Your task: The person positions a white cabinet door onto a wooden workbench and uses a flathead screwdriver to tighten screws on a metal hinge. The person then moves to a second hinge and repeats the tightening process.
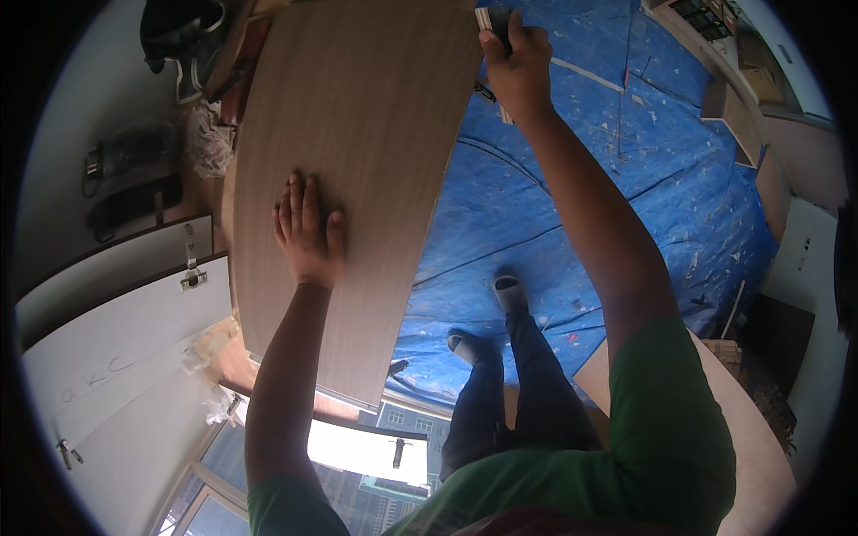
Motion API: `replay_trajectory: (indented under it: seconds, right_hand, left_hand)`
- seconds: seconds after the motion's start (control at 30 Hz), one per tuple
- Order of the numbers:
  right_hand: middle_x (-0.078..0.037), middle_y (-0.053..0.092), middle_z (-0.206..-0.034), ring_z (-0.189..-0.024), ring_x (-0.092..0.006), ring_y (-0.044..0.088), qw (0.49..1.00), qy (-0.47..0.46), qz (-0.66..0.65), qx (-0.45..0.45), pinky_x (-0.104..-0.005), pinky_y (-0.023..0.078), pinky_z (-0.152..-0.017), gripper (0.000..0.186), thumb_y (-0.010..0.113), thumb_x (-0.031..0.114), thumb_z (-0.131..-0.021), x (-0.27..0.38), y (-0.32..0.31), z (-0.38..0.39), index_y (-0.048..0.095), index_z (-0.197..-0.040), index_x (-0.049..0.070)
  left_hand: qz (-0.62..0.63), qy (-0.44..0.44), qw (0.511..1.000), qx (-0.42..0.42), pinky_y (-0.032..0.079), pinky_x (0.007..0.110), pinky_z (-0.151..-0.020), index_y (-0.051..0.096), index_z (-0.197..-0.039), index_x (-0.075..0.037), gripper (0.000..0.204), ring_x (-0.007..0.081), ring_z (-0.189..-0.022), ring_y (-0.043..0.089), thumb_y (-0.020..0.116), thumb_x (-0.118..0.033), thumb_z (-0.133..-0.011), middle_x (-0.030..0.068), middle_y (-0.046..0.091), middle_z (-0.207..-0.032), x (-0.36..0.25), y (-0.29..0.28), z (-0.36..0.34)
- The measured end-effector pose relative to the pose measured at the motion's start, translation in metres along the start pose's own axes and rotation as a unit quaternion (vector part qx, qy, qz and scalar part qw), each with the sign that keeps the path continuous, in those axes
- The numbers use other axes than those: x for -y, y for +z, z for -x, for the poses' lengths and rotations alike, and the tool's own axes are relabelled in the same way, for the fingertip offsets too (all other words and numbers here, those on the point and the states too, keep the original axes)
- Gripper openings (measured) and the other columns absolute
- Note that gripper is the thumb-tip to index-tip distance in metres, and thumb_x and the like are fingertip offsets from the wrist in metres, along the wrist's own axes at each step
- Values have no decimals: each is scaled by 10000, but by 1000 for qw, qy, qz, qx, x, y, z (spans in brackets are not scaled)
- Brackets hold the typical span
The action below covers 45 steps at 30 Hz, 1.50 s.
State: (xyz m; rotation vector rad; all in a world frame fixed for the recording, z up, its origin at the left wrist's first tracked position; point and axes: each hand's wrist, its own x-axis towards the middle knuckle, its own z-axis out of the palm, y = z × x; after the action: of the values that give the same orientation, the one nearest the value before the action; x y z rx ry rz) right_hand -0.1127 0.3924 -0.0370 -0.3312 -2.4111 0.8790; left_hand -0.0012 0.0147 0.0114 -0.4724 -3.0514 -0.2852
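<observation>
A long brown wood-grain board (375,107) lies in front of me, running from near my body to the far edge of view. My left hand (307,234) rests flat on it with the fingers stretched forward. Beyond the board's far right edge, my right hand (521,79) is closed around a small plywood block (485,19). That block shows pale layered edges and a dark face; my fingers hide part of it. Whether it touches the board's edge I cannot tell.
A blue tarp (581,223) with scattered debris covers the floor on the right. White cabinet doors with metal hinges (191,279) lean at the left. Clear plastic wrapping (211,143) lies beside the board. A pale wooden panel (742,420) stands at the lower right.
</observation>
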Motion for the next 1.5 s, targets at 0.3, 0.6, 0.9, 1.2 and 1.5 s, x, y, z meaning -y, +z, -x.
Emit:
replay_trajectory:
  seconds: [0.3, 0.6, 0.9, 1.2, 1.5]
  right_hand:
    - [-222, 491, -1241, -1105, -406, 504, 994, -73, -18, 75, -516, 486, -939, 704, 717, 333, -946, 46, -19, 79, 468, -1465, -72]
    - [-274, 569, -1132, -1011, -446, 576, 993, 17, 60, 101, -513, 500, -854, 577, 683, 312, -967, 12, -22, -93, 542, -1414, -24]
    - [-207, 537, -1252, -1140, -370, 527, 985, -90, -130, 64, -458, 501, -943, 676, 745, 302, -941, 29, -22, 63, 479, -1506, 42]
    - [-174, 538, -1217, -1140, -343, 545, 874, -62, -298, 379, -483, 471, -989, 847, 828, 245, -845, 164, -150, 368, 393, -1543, 44]
    - [-228, 543, -1239, -1158, -418, 538, 931, 199, -40, 303, -492, 461, -1000, 723, 756, 208, -890, -60, -282, 424, 439, -1507, 4]
  left_hand:
    - [-25, -14, 1000, 1, 132, 552, -1258, 374, -1590, -123, 683, 338, -1537, 290, 491, -424, -988, 122, 326, -1670, 10, -11, 8]
    - [0, -25, 1000, 16, 109, 537, -1266, 369, -1594, -148, 668, 332, -1546, 265, 475, -438, -1003, 111, 308, -1679, 8, -8, 3]
    - [6, -21, 1000, 7, 102, 522, -1272, 381, -1593, -169, 659, 316, -1552, 258, 451, -465, -1009, 101, 311, -1678, 6, -5, 6]
    - [1, -13, 1000, 6, 105, 528, -1269, 369, -1601, -171, 689, 313, -1561, 240, 463, -501, -1003, 95, 301, -1684, 6, -3, 6]
    - [-64, 238, 961, 126, 83, 544, -1274, 228, -1637, -84, 731, 359, -1589, 131, 421, -476, -1051, 144, 169, -1716, -70, -11, 34]
